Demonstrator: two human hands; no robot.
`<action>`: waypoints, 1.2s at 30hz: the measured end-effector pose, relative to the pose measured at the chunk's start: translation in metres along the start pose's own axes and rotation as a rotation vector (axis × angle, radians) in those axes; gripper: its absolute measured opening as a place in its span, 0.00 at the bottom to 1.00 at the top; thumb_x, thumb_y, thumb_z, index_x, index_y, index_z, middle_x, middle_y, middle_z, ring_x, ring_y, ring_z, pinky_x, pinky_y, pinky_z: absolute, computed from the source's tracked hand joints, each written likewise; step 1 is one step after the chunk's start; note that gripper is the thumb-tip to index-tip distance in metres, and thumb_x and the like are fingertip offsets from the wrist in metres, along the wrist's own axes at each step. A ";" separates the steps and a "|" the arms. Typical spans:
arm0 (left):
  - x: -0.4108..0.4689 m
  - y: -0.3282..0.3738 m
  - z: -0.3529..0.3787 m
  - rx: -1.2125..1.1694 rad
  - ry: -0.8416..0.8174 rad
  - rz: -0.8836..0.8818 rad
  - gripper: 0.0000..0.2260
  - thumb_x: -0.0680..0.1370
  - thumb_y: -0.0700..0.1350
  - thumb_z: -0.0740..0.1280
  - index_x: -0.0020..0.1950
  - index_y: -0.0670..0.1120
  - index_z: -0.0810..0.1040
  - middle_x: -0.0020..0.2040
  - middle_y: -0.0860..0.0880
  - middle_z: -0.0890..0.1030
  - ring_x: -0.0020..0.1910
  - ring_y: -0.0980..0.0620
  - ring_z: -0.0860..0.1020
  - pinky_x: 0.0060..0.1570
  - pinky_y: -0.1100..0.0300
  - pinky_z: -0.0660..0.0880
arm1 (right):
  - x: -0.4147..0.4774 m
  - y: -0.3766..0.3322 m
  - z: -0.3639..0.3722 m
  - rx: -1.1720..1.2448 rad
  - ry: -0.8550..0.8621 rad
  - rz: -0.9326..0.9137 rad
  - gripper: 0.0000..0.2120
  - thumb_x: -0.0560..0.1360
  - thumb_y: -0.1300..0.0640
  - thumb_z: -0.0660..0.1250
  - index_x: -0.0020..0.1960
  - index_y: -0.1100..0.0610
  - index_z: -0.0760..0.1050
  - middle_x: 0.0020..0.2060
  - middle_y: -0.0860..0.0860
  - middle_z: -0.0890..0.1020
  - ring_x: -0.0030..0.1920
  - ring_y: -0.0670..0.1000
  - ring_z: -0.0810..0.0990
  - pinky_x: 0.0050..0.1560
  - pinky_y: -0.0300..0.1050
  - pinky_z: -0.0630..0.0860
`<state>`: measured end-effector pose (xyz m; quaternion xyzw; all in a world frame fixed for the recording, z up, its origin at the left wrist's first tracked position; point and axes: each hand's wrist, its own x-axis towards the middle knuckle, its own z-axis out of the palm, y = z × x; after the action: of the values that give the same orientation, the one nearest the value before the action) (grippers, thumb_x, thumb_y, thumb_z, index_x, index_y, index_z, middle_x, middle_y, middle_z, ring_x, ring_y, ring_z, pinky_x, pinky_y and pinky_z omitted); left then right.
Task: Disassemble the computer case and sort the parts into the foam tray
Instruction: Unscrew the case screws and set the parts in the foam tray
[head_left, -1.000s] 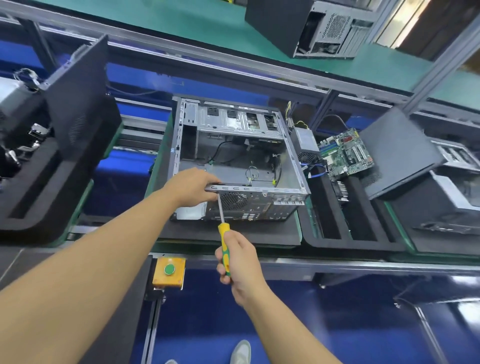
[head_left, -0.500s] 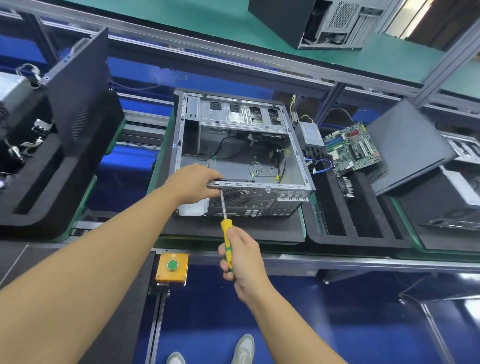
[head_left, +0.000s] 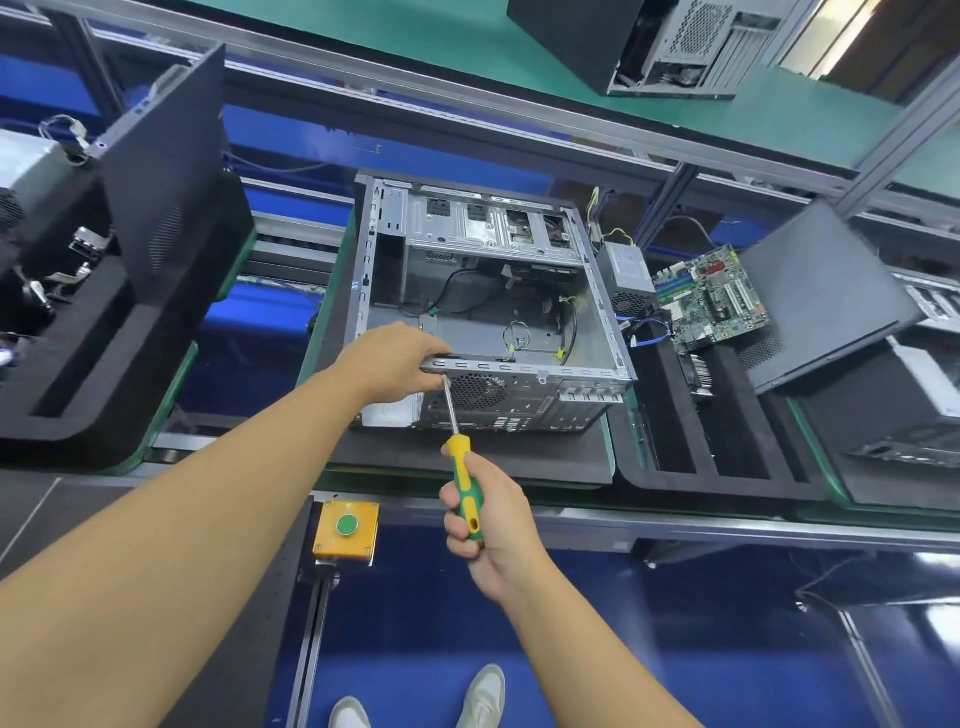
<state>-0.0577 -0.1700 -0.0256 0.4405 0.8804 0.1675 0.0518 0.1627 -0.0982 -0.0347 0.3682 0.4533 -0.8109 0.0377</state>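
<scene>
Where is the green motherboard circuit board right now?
Head view, right side: the green motherboard rests on the black foam tray, between the grey power supply and the tilted black side panel.

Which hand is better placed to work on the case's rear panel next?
Right: the right hand grips the screwdriver, its tip at the rear rim of the computer case. The left hand holds that rim, likely steadying it.

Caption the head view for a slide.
Left hand grips the open grey metal computer case; right hand holds a yellow and green screwdriver to its rear panel.
</scene>
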 end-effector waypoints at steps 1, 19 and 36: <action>0.000 0.000 0.000 -0.006 0.004 -0.001 0.15 0.77 0.55 0.69 0.63 0.57 0.80 0.48 0.53 0.84 0.45 0.49 0.77 0.39 0.58 0.69 | 0.000 -0.001 -0.001 0.080 -0.038 0.034 0.13 0.82 0.49 0.61 0.61 0.53 0.79 0.31 0.50 0.73 0.24 0.46 0.63 0.20 0.36 0.57; -0.003 0.006 -0.005 0.005 -0.022 -0.023 0.16 0.76 0.55 0.69 0.64 0.58 0.79 0.49 0.53 0.84 0.42 0.52 0.73 0.39 0.58 0.68 | -0.004 0.001 0.023 0.553 -0.222 0.190 0.16 0.81 0.50 0.63 0.59 0.61 0.79 0.30 0.51 0.71 0.23 0.46 0.65 0.16 0.37 0.60; 0.002 0.003 -0.005 -0.018 -0.099 -0.041 0.18 0.76 0.54 0.70 0.66 0.56 0.77 0.56 0.52 0.82 0.48 0.50 0.75 0.42 0.57 0.67 | 0.006 -0.016 0.021 -0.434 0.069 -0.059 0.09 0.80 0.48 0.63 0.53 0.53 0.67 0.42 0.54 0.75 0.25 0.50 0.75 0.25 0.43 0.74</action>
<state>-0.0578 -0.1680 -0.0200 0.4298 0.8841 0.1523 0.1024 0.1404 -0.1030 -0.0211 0.3656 0.6289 -0.6819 0.0766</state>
